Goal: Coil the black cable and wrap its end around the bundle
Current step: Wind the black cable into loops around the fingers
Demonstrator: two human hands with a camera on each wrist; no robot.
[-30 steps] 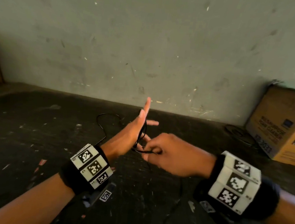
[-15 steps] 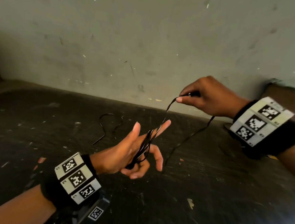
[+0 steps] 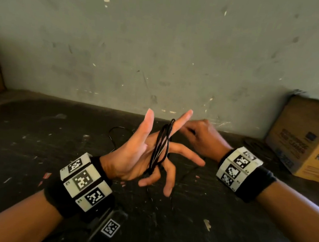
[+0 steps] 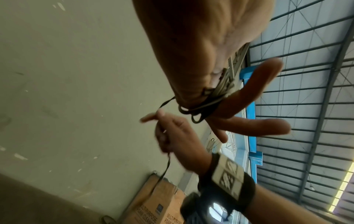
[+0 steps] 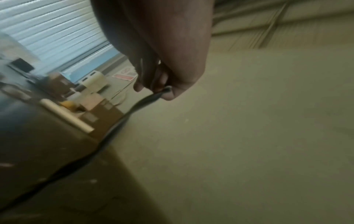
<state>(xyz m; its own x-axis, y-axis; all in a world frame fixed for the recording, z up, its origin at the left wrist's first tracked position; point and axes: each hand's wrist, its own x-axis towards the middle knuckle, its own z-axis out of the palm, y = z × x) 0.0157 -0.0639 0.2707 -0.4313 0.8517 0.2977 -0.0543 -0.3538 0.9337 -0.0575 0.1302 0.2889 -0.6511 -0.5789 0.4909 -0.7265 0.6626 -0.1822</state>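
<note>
Several black cable (image 3: 160, 145) loops around splayed left hand (image 3: 133, 153) fingers.

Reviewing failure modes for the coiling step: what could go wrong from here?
1. The loops of the black cable hang on spread, straight fingers of the left hand; they could slide off.
2. The right hand only pinches the strand; a slip would slacken the coil.
3. Loose cable trailing on the floor may snag.

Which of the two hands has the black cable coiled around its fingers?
The left hand: cable loops around its spread fingers. The right hand only pinches one strand.
</note>
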